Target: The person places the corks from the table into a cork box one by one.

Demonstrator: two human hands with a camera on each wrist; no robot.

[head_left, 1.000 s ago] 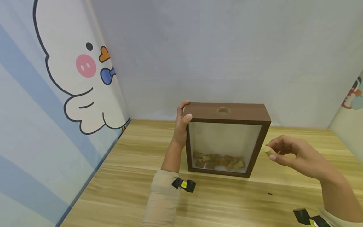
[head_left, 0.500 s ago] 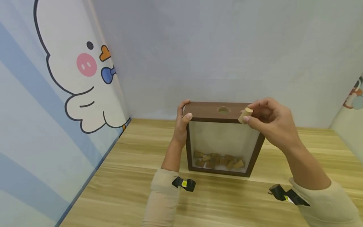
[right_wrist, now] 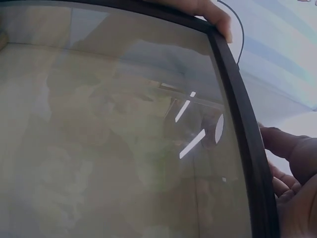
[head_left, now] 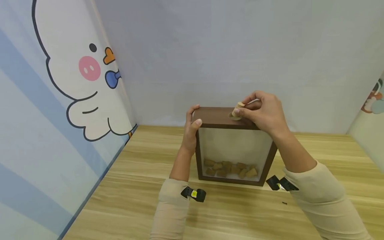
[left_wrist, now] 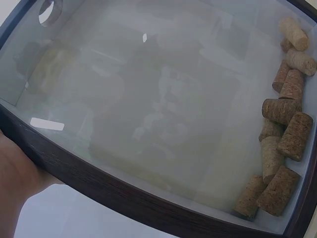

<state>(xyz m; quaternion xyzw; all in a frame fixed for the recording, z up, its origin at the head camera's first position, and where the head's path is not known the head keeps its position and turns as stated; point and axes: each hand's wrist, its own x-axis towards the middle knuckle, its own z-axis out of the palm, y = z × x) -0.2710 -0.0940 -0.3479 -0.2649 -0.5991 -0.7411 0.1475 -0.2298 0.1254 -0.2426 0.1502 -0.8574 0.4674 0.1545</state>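
Note:
A shallow brown-framed box [head_left: 214, 115] with a clear front stands upright on the table. Several wine corks [left_wrist: 281, 110] lie heaped along its bottom. My left hand [head_left: 191, 131] grips the box's upper left corner, thumb in front and fingers behind. Between thumb and fingertips, my right hand [head_left: 265, 113] pinches one pale cork [head_left: 239, 108], tilted, right at the round hole [head_left: 232, 116] in the box's top. Whether the cork's lower end is inside the hole, I cannot tell. In the right wrist view the cork is hidden, and the right hand [right_wrist: 299, 183] shows beyond the frame's edge.
The wood-grain table [head_left: 144, 206] extends around the box. A small dark scrap [head_left: 284, 202] lies on it to the front right. Behind the box rises a plain pale wall [head_left: 240, 50]; a wall with a cartoon bird [head_left: 66, 66] flanks the left side.
My right hand has carried the cork from beside the box, up and leftward, to the hole in its top. The left hand has kept its grip on the corner.

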